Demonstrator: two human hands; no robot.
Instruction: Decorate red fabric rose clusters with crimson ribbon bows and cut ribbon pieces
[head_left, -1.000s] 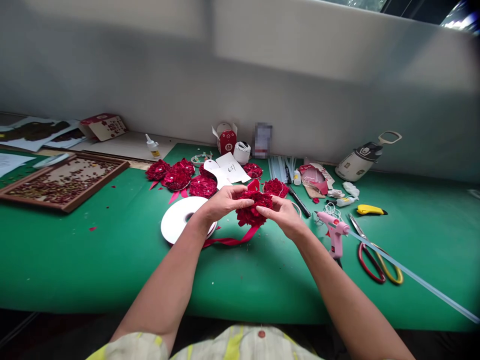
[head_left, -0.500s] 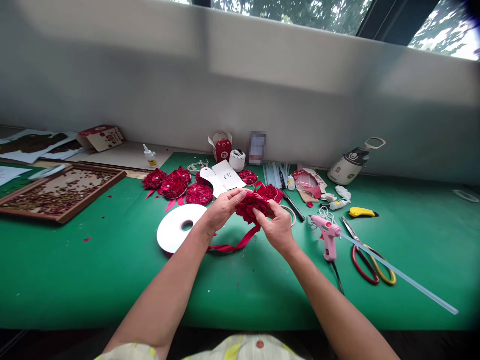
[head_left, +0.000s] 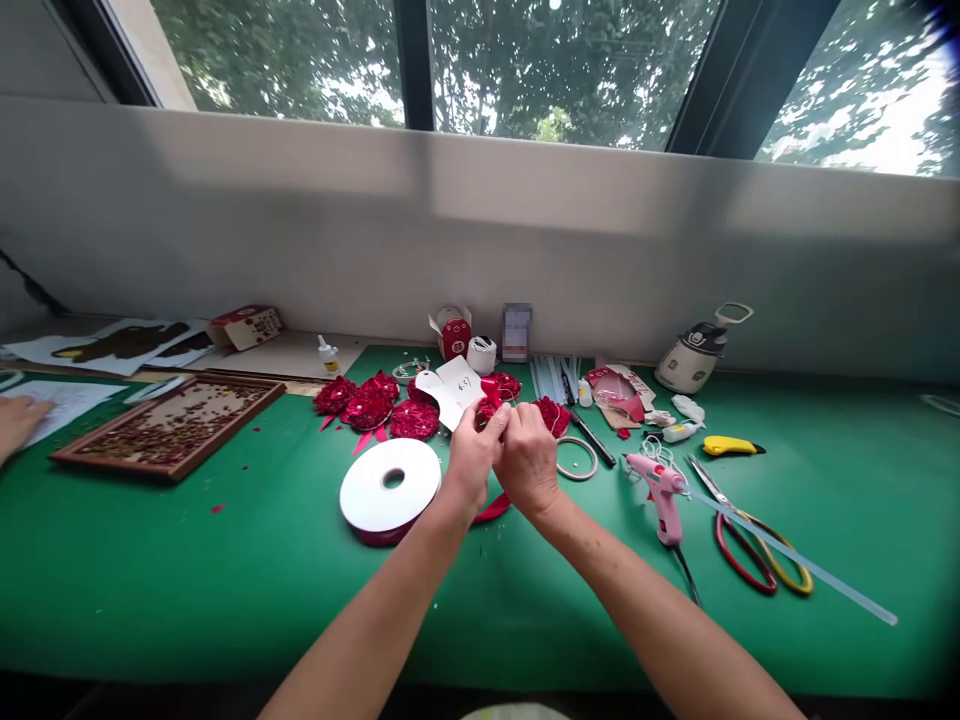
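Note:
My left hand (head_left: 472, 455) is closed around a red ribbon flower (head_left: 486, 411), mostly hidden behind the fingers. Pressed up against it, my right hand (head_left: 527, 455) pinches at the same flower, with its knuckles turned upward. What exactly lies between its fingertips is covered. A strip of red ribbon (head_left: 493, 510) hangs below my hands toward a white-sided ribbon spool (head_left: 375, 507) lying flat at the left. Just beyond my hands are a white card with handwriting (head_left: 459, 385) and another red flower (head_left: 553, 416).
Several finished red flowers (head_left: 370, 402) lie behind the spool. On the right are a pink glue gun (head_left: 661, 488) with a long glue stick, scissors (head_left: 739, 540) and a yellow cutter (head_left: 729, 446). A framed tray (head_left: 176, 430) and another person's hand (head_left: 19, 425) are at left.
My hands have drawn together, and the right one has turned over from a thumb-up hold to a knuckles-up pinch. The view has tilted upward. Another person's hand now shows at left.

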